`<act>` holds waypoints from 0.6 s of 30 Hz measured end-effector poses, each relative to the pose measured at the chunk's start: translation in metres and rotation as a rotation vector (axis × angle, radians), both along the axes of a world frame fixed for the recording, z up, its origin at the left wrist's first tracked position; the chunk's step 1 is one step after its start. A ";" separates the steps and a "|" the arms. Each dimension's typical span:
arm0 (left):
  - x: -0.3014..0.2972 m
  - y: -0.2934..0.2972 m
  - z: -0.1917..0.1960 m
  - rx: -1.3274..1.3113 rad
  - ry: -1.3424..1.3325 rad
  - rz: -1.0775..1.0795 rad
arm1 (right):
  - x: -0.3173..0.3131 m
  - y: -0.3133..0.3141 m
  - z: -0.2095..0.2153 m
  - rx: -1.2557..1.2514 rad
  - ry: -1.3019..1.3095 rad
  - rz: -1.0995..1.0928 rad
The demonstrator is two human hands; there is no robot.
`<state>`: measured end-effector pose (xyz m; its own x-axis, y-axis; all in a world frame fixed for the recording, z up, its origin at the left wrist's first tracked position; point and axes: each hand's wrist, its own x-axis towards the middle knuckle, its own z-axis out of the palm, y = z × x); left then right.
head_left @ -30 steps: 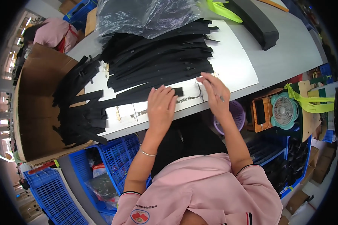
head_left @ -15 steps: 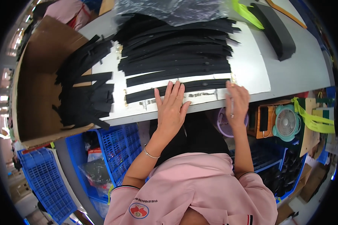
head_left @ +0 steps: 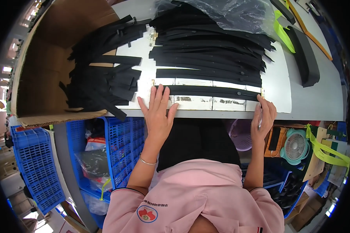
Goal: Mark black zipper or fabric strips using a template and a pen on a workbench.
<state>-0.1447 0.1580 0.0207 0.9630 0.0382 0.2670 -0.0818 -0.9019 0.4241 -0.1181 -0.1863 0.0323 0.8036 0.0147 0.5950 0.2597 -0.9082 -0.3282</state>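
A single black fabric strip (head_left: 210, 92) lies straight across the white board (head_left: 280, 93), along its near side. My left hand (head_left: 157, 110) rests flat with spread fingers on the strip's left end. At the opposite end, my right hand (head_left: 265, 118) touches the strip with its fingertips. A slim silver pen-like tool (head_left: 259, 120) is tucked in the curled fingers of that hand; its tip is hidden. Just beyond the single strip, many more black strips (head_left: 210, 54) are layered in a wide pile. Dark marks and lines show on the board below the strip.
On the left, a cardboard box (head_left: 35, 70) lies open toward the board, with loose black strips (head_left: 105, 83) spilling out. Clear plastic film (head_left: 241, 15) covers the pile's far side. A long black block (head_left: 305, 58) stands right. Blue crates (head_left: 124, 147) and a small fan (head_left: 295, 146) sit below table level.
My left hand has slid left to the strip's end, and its fingers have spread. My right hand stays at the right end with the silver tool. The whole view has shifted.
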 end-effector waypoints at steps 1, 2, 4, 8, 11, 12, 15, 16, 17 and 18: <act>0.001 -0.001 -0.003 0.001 -0.025 -0.002 | 0.001 0.011 0.009 0.080 0.000 0.039; 0.001 -0.001 -0.004 0.004 -0.050 -0.003 | 0.003 0.024 0.018 0.162 0.001 0.079; 0.000 0.000 -0.006 0.000 -0.058 0.007 | 0.010 0.062 0.033 0.375 0.100 0.133; 0.000 0.000 -0.003 -0.007 -0.052 0.018 | 0.031 0.131 0.050 0.797 0.443 0.420; 0.002 -0.002 -0.004 -0.020 -0.092 0.018 | 0.049 0.174 0.033 0.889 0.519 0.493; 0.003 -0.003 -0.004 -0.024 -0.093 0.024 | 0.055 0.181 0.025 0.908 0.534 0.529; 0.003 -0.005 -0.002 -0.041 -0.106 0.019 | 0.065 0.193 0.004 0.739 0.553 0.515; 0.002 -0.004 -0.002 -0.043 -0.103 0.030 | 0.065 0.195 0.004 0.735 0.561 0.524; 0.001 -0.003 -0.002 -0.050 -0.090 0.027 | 0.064 0.196 0.005 0.718 0.557 0.523; 0.000 -0.003 -0.003 -0.057 -0.076 0.023 | 0.064 0.196 0.005 0.702 0.552 0.522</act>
<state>-0.1445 0.1554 0.0181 0.9386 0.0774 0.3362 -0.0951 -0.8786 0.4679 -0.0546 0.0100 0.0377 0.9604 0.2319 0.1543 0.2185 -0.2837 -0.9337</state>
